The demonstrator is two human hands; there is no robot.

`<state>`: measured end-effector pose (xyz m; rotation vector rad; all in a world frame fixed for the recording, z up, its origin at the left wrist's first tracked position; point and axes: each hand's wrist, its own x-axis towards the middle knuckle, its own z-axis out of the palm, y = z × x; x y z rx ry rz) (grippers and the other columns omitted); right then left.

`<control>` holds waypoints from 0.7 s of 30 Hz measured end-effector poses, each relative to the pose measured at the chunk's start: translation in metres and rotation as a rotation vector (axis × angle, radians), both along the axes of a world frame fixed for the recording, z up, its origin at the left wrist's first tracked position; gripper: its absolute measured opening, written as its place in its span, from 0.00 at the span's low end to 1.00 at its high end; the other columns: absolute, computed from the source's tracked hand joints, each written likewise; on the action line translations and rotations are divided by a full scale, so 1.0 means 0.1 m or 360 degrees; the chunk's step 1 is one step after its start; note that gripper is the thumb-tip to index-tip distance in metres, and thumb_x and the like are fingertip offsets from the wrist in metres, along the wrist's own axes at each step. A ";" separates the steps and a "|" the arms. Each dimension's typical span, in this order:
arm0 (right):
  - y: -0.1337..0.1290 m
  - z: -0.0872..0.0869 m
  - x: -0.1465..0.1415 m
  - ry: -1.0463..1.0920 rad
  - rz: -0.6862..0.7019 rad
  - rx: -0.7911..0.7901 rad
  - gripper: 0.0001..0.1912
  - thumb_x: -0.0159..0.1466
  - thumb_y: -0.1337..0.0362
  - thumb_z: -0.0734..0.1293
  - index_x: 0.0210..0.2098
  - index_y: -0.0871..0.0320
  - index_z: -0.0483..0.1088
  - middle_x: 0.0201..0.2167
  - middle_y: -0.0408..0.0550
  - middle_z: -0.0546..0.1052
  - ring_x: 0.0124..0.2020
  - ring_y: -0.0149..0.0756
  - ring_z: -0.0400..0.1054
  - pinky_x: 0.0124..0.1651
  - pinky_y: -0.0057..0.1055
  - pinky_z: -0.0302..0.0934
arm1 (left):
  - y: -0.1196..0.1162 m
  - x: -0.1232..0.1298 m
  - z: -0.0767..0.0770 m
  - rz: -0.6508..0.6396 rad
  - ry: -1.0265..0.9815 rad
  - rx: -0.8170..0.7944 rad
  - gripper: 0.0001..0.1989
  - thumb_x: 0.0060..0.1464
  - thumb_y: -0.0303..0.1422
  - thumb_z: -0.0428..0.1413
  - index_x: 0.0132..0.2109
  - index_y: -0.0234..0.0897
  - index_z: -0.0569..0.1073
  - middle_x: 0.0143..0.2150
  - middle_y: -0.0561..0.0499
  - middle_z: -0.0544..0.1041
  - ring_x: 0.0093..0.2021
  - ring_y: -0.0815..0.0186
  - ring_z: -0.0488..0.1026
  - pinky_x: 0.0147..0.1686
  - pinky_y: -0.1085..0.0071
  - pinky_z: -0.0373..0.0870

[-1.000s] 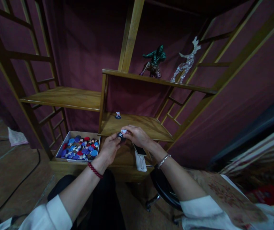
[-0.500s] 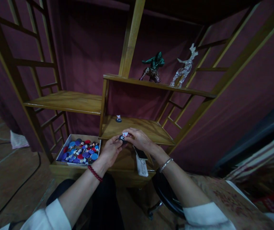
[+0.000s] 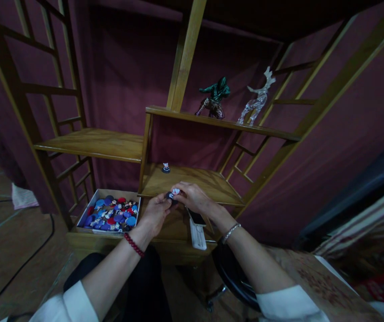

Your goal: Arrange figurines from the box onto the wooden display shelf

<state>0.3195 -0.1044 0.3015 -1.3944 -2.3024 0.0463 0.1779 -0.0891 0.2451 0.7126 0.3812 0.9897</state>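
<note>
Between my two hands is a small figurine (image 3: 175,192) with a white and red top and a dark round base. My left hand (image 3: 159,208) grips the dark base from the left. From the right, the fingers of my right hand (image 3: 190,195) pinch the white upper part. A similar small figurine (image 3: 165,167) stands upright on the lower middle shelf (image 3: 195,180), just beyond my hands. To the left of my left hand, a white box (image 3: 95,197) holds many small figures and round bases in blue, purple and red.
A phone (image 3: 197,218) and a white flat item (image 3: 198,237) lie below my right forearm. On the upper shelf (image 3: 232,123) stand a green figure (image 3: 216,97) and a clear deer figurine (image 3: 257,99). A black stool (image 3: 234,279) is beneath my right arm.
My hands stay together on the figurine, with the right fingers shifted slightly over its white top. The whole view has tilted a little.
</note>
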 end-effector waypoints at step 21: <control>-0.06 -0.01 -0.06 -0.0030 -0.0060 0.0066 0.05 0.59 0.67 0.62 0.35 0.58 0.69 0.31 0.46 0.71 0.33 0.32 0.65 0.37 0.27 0.57 | -0.10 -0.03 0.12 0.0084 0.0049 0.0012 0.08 0.40 0.22 0.56 0.32 0.33 0.75 0.34 0.48 0.76 0.39 0.65 0.71 0.47 0.63 0.64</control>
